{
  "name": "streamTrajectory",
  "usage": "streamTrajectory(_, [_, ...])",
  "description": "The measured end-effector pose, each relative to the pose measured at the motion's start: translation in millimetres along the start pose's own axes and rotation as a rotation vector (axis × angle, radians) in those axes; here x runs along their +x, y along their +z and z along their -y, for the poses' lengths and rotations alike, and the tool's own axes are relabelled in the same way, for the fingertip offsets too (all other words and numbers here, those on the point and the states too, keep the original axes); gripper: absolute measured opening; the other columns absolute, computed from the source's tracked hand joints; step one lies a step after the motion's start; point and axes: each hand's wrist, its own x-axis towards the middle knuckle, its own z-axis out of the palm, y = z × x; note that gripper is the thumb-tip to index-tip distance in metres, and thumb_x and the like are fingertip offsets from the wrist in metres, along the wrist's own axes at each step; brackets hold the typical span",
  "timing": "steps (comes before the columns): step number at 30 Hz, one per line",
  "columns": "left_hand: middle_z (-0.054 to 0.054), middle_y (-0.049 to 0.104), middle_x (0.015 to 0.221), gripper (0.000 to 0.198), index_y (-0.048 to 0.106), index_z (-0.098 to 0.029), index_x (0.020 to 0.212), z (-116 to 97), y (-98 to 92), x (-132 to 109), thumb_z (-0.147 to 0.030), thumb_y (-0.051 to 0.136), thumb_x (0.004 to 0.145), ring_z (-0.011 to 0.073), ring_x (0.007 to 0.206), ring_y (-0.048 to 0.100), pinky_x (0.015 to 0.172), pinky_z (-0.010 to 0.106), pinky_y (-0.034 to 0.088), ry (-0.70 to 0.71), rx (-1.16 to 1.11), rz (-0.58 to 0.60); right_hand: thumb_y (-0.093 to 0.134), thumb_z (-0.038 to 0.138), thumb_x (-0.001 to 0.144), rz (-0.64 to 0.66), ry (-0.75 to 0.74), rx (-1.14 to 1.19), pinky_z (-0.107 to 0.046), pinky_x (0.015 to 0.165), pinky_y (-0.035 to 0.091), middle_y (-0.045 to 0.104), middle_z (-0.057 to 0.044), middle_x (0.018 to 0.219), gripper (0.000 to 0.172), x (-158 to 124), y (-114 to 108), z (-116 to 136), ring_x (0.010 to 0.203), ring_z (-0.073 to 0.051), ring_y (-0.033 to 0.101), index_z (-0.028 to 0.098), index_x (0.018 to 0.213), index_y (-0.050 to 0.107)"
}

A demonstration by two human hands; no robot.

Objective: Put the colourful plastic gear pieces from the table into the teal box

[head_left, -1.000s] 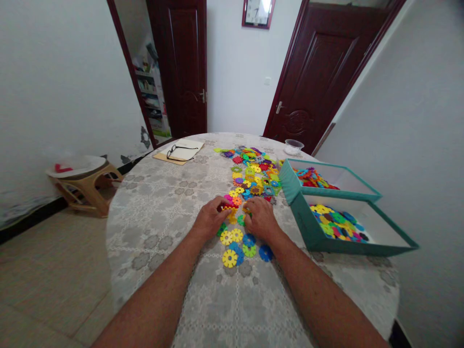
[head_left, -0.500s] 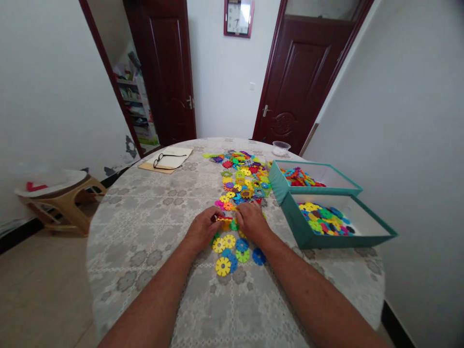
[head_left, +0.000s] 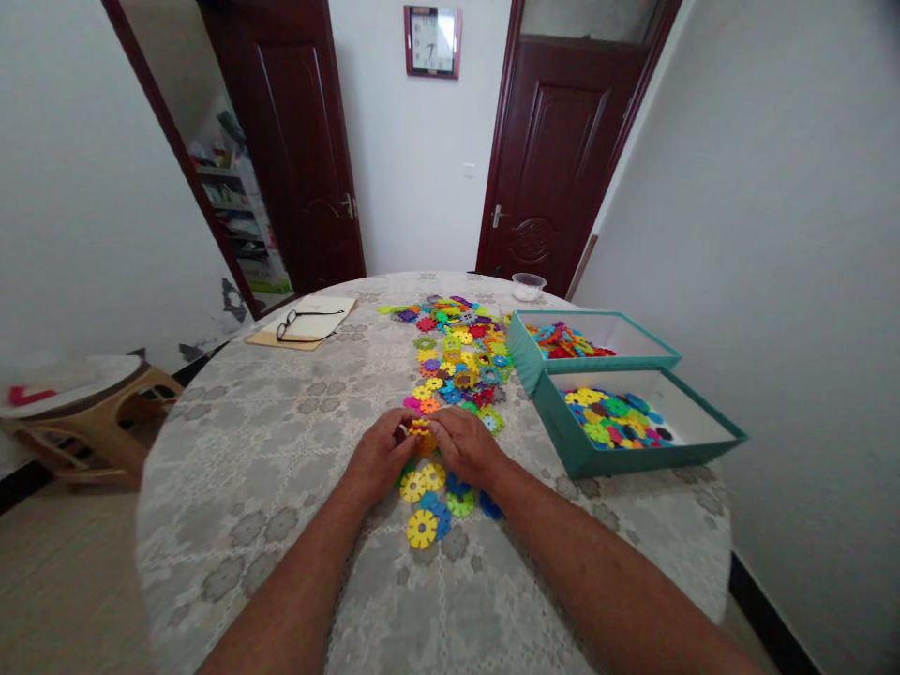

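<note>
Between my two hands is a small stack of yellow and red notched plastic discs [head_left: 420, 428], partly covered by fingers. My left hand [head_left: 380, 455] is closed on its left side, thumb and fingers pinching. From the right, my right hand [head_left: 470, 446] closes on the same discs with its fingertips. Just below my hands lie loose flower-shaped discs: a yellow disc [head_left: 422, 529], a blue disc [head_left: 442, 518] and a green disc [head_left: 460, 504]. A long pile of mixed coloured discs [head_left: 460, 342] stretches away beyond my hands.
Two teal-edged boxes stand at the right: the near box [head_left: 667, 459] and the far box [head_left: 633, 319], both holding coloured plastic pieces. Black glasses [head_left: 285, 325] lie on an open notebook [head_left: 323, 319] at the back left. A clear bowl [head_left: 529, 286] sits at the far edge.
My right hand has come in towards my left, and both now meet at the discs. The whole view has shifted a little, so the table appears further left.
</note>
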Motion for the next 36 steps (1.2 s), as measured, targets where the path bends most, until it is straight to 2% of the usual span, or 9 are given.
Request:
streamTrajectory(2, [0.000, 0.065, 0.089, 0.019, 0.066, -0.022, 0.104, 0, -0.2, 0, -0.031, 0.058, 0.089, 0.0162, 0.077, 0.059, 0.070, 0.028, 0.046, 0.000, 0.052, 0.019, 0.043, 0.024, 0.105, -0.094, 0.042, -0.068, -0.036, 0.101, 0.044, 0.073, -0.008, 0.108, 0.029, 1, -3, -9, 0.105, -0.021, 0.062, 0.020, 0.113, 0.070])
streamTrajectory(5, [-0.002, 0.063, 0.082, 0.018, 0.064, -0.022, 0.101, 0, 0.0, -1, -0.034, 0.058, 0.090, 0.0162, 0.074, 0.058, 0.068, 0.027, 0.044, -0.025, 0.095, 0.019, 0.046, 0.016, 0.099, -0.208, 0.232, -0.256, -0.041, 0.110, 0.038, 0.067, -0.013, 0.129, 0.033, 1, -10, -31, 0.123, -0.025, 0.055, 0.017, 0.124, 0.068])
streamTrajectory(8, [-0.003, 0.061, 0.078, 0.018, 0.063, -0.022, 0.100, 2, 0.7, -1, -0.036, 0.057, 0.090, 0.0158, 0.072, 0.057, 0.067, 0.027, 0.043, -0.037, 0.122, 0.009, 0.051, 0.016, 0.095, -0.162, 0.462, -0.429, -0.043, 0.113, 0.034, 0.062, -0.015, 0.137, 0.040, -1, -17, -51, 0.131, -0.028, 0.049, 0.017, 0.132, 0.065])
streamTrajectory(12, [-0.003, 0.062, 0.079, 0.019, 0.062, -0.022, 0.102, 2, 1.5, 0, -0.036, 0.057, 0.090, 0.0159, 0.073, 0.058, 0.068, 0.027, 0.043, -0.039, 0.112, -0.008, 0.058, 0.026, 0.093, -0.090, 0.624, -0.471, -0.041, 0.106, 0.039, 0.067, -0.014, 0.125, 0.036, -3, -20, -59, 0.122, -0.029, 0.054, 0.020, 0.128, 0.068])
streamTrajectory(19, [-0.002, 0.065, 0.081, 0.021, 0.064, -0.023, 0.106, 0, 1.0, -1, -0.034, 0.056, 0.090, 0.0160, 0.075, 0.060, 0.070, 0.027, 0.044, -0.047, 0.091, -0.007, 0.060, 0.015, 0.085, -0.132, 0.571, -0.230, -0.042, 0.102, 0.045, 0.070, -0.013, 0.114, 0.030, 0, -25, -62, 0.113, -0.029, 0.060, 0.020, 0.111, 0.073])
streamTrajectory(26, [-0.002, 0.067, 0.083, 0.019, 0.065, -0.023, 0.105, 1, 1.7, -1, -0.031, 0.058, 0.089, 0.0166, 0.077, 0.062, 0.070, 0.026, 0.045, -0.041, 0.088, -0.024, 0.058, 0.003, 0.071, 0.081, 0.464, 0.027, -0.030, 0.080, 0.056, 0.077, -0.001, 0.093, 0.039, -2, -44, -58, 0.086, -0.020, 0.071, 0.022, 0.100, 0.076])
streamTrajectory(28, [-0.002, 0.068, 0.083, 0.018, 0.065, -0.023, 0.103, 1, 2.0, 0, -0.031, 0.058, 0.089, 0.0165, 0.077, 0.062, 0.070, 0.026, 0.045, -0.050, 0.092, -0.028, 0.058, 0.007, 0.074, 0.095, 0.463, 0.148, -0.031, 0.080, 0.056, 0.078, -0.001, 0.094, 0.035, 0, -51, -54, 0.087, -0.020, 0.071, 0.021, 0.101, 0.076])
streamTrajectory(31, [-0.002, 0.067, 0.083, 0.017, 0.065, -0.023, 0.102, 0, 2.3, 0, -0.031, 0.058, 0.089, 0.0161, 0.075, 0.061, 0.069, 0.026, 0.044, -0.057, 0.090, -0.031, 0.062, 0.021, 0.082, -0.031, 0.465, 0.251, -0.034, 0.084, 0.056, 0.076, -0.003, 0.099, 0.030, 5, -63, -50, 0.090, -0.020, 0.071, 0.020, 0.110, 0.073])
streamTrajectory(36, [-0.001, 0.067, 0.083, 0.016, 0.064, -0.022, 0.102, -2, 2.5, 0, -0.030, 0.058, 0.089, 0.0162, 0.076, 0.061, 0.070, 0.026, 0.044, -0.057, 0.086, -0.043, 0.056, 0.037, 0.092, -0.084, 0.507, 0.091, -0.031, 0.072, 0.053, 0.070, -0.001, 0.081, 0.032, 6, -83, -45, 0.074, -0.019, 0.066, 0.020, 0.115, 0.070])
